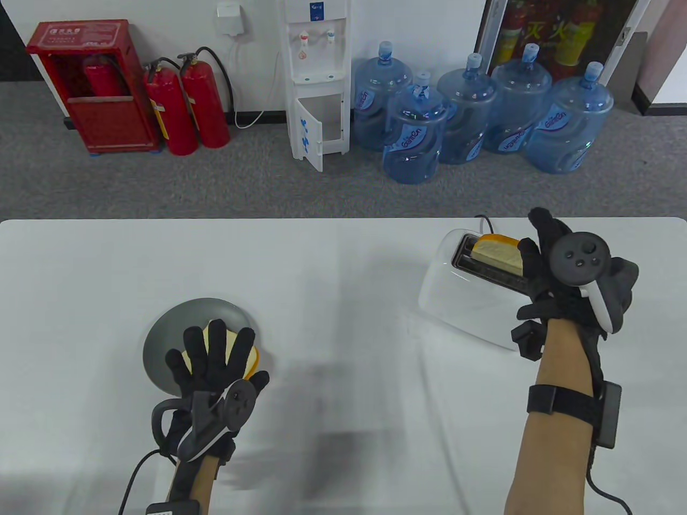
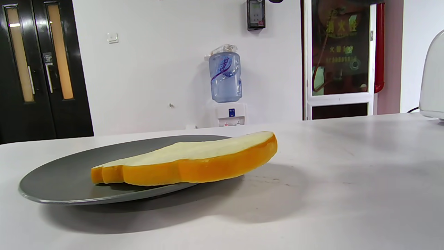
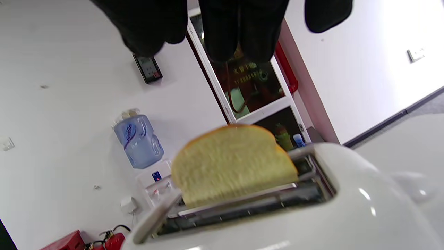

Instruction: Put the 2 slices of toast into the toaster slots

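A white two-slot toaster (image 1: 461,300) stands at the table's right, and one toast slice (image 1: 499,252) sticks up out of its far slot. My right hand (image 1: 536,236) hovers at the toaster's right end with its fingers loose. In the right wrist view these fingers (image 3: 225,27) hang above the slice (image 3: 232,163) and the toaster (image 3: 347,208) without touching them. The near slot is empty. A second slice (image 1: 232,343) lies flat on a grey plate (image 1: 166,338) at the left, overhanging its rim. My left hand (image 1: 220,354) is spread above it, fingers straight. The left wrist view shows that slice (image 2: 187,163) on the plate (image 2: 69,170) untouched.
The toaster's black cord (image 1: 483,220) runs off the table's far edge. White tabletop (image 1: 333,300) lies between plate and toaster. On the floor beyond stand several water bottles (image 1: 472,123), a dispenser (image 1: 316,80) and fire extinguishers (image 1: 188,107). The toaster's side (image 2: 433,76) shows at the left wrist view's right edge.
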### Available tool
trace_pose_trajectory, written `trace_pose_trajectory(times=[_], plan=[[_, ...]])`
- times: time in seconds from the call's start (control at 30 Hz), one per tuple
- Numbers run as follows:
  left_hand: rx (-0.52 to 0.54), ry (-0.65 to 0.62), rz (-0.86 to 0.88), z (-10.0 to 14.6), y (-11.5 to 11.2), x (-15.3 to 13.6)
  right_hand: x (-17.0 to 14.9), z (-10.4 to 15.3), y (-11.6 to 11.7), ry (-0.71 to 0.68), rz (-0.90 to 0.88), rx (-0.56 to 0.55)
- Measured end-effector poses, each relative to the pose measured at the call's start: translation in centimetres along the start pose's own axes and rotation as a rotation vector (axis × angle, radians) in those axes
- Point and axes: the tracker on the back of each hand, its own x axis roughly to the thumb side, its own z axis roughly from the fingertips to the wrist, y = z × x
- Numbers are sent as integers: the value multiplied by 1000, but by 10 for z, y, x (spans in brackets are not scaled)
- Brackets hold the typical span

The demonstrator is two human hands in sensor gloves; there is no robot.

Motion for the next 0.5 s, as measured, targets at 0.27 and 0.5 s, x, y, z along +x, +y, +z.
trace_pose_trajectory(times=[0.27, 0.5], plan=[[19, -21, 18, 5, 5, 4, 21, 22, -34, -80, -32, -83], [20, -39, 23, 7, 6, 8, 42, 44, -54, -168, -50, -133]])
